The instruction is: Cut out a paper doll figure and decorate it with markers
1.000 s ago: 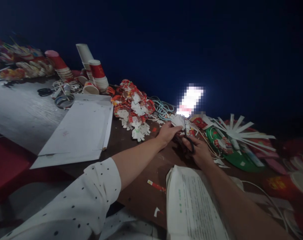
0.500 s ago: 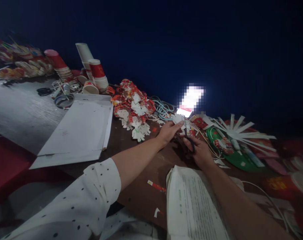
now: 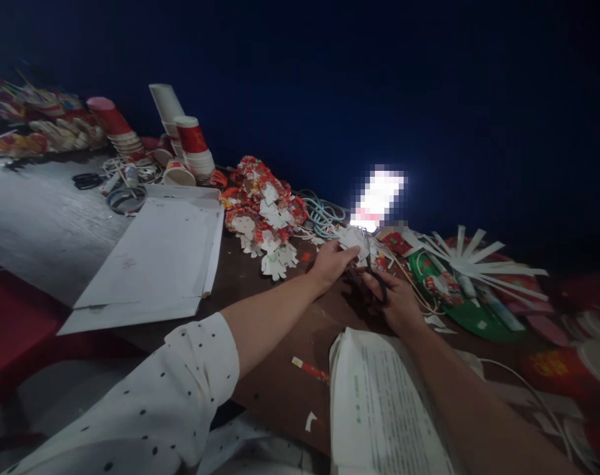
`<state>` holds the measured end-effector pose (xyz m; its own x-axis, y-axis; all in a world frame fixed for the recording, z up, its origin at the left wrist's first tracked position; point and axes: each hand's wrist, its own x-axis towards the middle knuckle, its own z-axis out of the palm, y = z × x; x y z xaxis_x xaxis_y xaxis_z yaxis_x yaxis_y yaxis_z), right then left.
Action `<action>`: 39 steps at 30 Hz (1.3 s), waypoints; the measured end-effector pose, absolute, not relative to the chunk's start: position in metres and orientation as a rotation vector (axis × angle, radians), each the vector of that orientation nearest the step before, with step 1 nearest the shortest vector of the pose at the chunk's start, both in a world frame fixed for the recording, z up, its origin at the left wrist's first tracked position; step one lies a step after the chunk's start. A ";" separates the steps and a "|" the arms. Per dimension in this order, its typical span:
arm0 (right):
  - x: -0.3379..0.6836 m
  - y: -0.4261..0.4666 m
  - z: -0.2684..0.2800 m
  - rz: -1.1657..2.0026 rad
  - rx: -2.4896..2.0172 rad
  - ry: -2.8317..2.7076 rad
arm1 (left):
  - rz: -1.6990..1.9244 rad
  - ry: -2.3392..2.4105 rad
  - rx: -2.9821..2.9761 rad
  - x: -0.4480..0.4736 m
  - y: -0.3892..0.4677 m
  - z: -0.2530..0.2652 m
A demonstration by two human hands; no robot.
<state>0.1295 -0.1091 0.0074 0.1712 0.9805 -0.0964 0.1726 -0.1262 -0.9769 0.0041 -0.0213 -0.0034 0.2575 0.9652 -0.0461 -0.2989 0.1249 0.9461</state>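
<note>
Near the middle of the table my left hand (image 3: pixel 332 262) is closed on a white paper piece (image 3: pixel 354 240), pinched under the thumb. Just to its right, my right hand (image 3: pixel 393 295) grips black-handled scissors (image 3: pixel 383 290), fingers in the handle loops. The scissor blades point away from me and lie at the paper's right side; whether they touch it I cannot tell. Behind the hands, a bright pixelated screen (image 3: pixel 379 198) glows. Left of them is a heap of red and white paper cutouts (image 3: pixel 267 214).
A white box lid (image 3: pixel 151 257) lies at left, with stacked paper cups (image 3: pixel 193 145) behind it. Light-blue cord (image 3: pixel 322 214) coils beyond the cutouts. To the right, a green plate (image 3: pixel 492 323) sits under white paper strips (image 3: pixel 478 267). A printed white bag (image 3: pixel 373 396) lies in front.
My left thumb has shifted slightly left and down, so more of the white paper shows. My right hand and the scissors have barely moved.
</note>
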 end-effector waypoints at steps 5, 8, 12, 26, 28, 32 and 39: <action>0.132 -0.108 0.005 1.057 -1.495 -1.178 | 1.088 0.840 1.087 0.005 -0.020 -0.009; 0.134 -0.108 0.003 1.055 -1.496 -1.187 | 1.082 0.838 1.097 0.005 -0.019 -0.011; 0.133 -0.109 0.004 1.059 -1.501 -1.189 | 1.076 0.837 1.099 0.004 -0.019 -0.010; 0.129 -0.111 0.010 1.071 -1.522 -1.158 | 1.032 0.858 1.097 0.003 -0.024 -0.005; 0.128 -0.111 0.011 1.065 -1.537 -1.141 | 1.036 0.854 1.090 0.003 -0.024 -0.005; 0.129 -0.110 0.009 1.030 -1.540 -1.181 | 1.033 0.879 1.108 0.003 -0.023 -0.005; 0.130 -0.109 0.007 1.016 -1.529 -1.175 | 1.026 0.874 1.120 0.003 -0.023 -0.004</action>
<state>0.1296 -0.1093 0.0071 0.2016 0.9768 -0.0720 0.2121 -0.1153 -0.9704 0.0030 -0.0227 -0.0043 0.3020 0.9520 -0.0488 -0.1994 0.1131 0.9734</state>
